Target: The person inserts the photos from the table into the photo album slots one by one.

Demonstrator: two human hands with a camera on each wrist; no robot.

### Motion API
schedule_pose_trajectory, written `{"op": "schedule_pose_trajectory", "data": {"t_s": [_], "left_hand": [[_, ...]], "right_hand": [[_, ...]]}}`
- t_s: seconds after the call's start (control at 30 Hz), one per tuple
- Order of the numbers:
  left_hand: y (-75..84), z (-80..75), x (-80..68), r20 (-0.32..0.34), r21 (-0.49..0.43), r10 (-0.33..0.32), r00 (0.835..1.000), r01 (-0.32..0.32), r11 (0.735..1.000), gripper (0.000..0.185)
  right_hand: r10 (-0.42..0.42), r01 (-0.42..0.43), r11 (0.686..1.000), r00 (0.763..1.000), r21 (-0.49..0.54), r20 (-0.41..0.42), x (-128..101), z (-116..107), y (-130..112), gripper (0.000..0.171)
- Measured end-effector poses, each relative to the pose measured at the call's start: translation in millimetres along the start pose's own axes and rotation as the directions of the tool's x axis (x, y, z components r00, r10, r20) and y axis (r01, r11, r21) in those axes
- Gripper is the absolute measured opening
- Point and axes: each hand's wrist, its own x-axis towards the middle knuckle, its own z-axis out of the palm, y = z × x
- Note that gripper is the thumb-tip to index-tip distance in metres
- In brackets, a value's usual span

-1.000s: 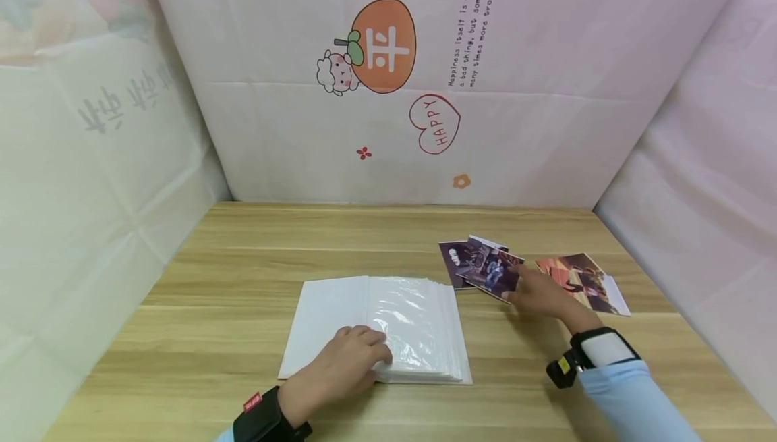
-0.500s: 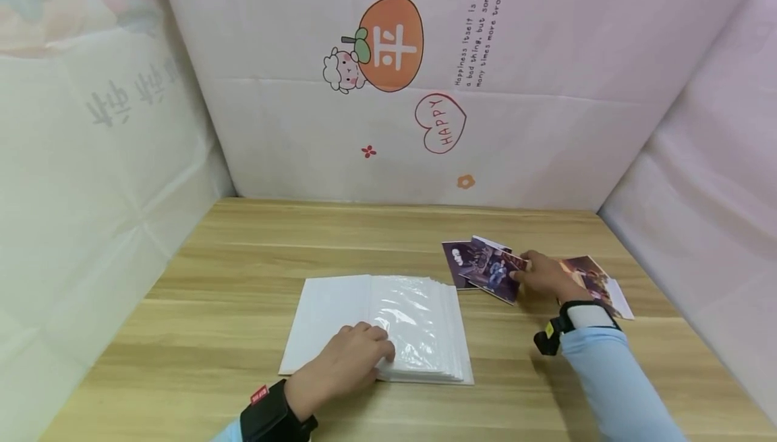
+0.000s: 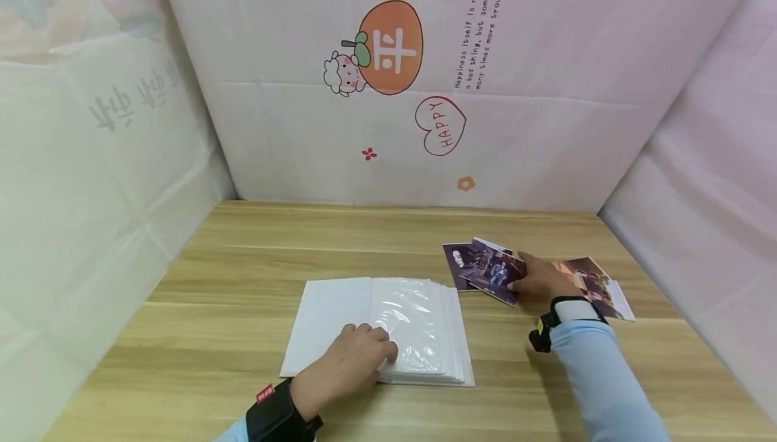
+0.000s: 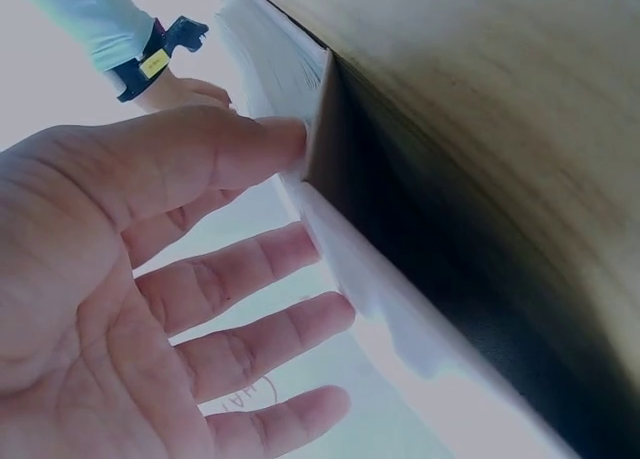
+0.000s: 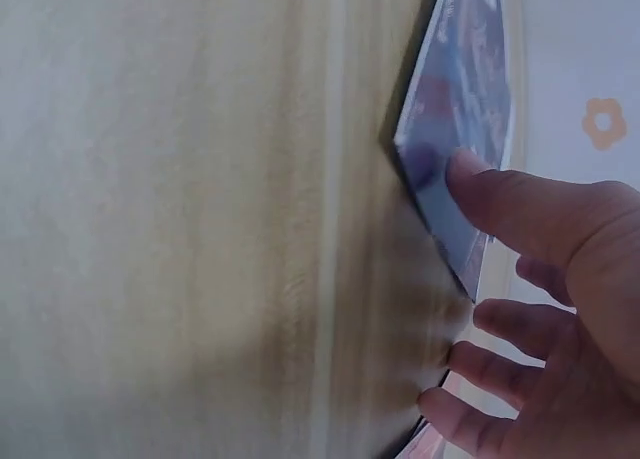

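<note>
A white photo album (image 3: pixel 330 320) lies open on the wooden table, with clear plastic sleeves (image 3: pixel 409 324) on its right side. My left hand (image 3: pixel 352 361) rests at its near edge by the fold. In the left wrist view the left thumb (image 4: pixel 230 154) touches the album's edge, and the other fingers lie fairly straight over the white cover. My right hand (image 3: pixel 543 277) is at the right end of a dark printed photo (image 3: pixel 493 272). Its thumb (image 5: pixel 500 194) touches the photo's face; the index finger is partly hidden. Another dark photo (image 3: pixel 456 260) lies beneath.
More photos (image 3: pixel 597 287), in orange and brown tones, overlap on the table's right side, partly behind the right hand. A printed white cloth (image 3: pixel 291 138) stands along the back, with white cloth sides at left and right.
My right hand has shifted slightly to the right along the dark photo, and its forearm has swung left. The left hand stays on the album. The view has shifted a little.
</note>
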Motion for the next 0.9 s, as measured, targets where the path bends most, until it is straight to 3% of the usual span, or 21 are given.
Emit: {"op": "schedule_pose_trajectory", "data": {"t_s": [0.33, 0.63, 0.9], "left_hand": [[0.1, -0.1, -0.1, -0.005, -0.021, -0.013, 1.0, 0.013, 1.0, 0.025], [1.8, 1.1, 0.3, -0.025, -0.01, -0.01, 1.0, 0.01, 1.0, 0.031], [-1.0, 3.5, 0.0, -0.02, 0.004, -0.002, 1.0, 0.002, 1.0, 0.037]], "right_hand": [[-0.006, 0.007, 1.0, 0.999, 0.007, -0.046, 7.2, 3.7, 5.9, 0.082], [0.022, -0.031, 0.997, 0.992, -0.067, -0.125, 2.4, 3.6, 3.1, 0.088], [0.047, -0.049, 0.999, 0.976, -0.004, -0.213, 2.3, 6.9, 2.9, 0.086]]}}
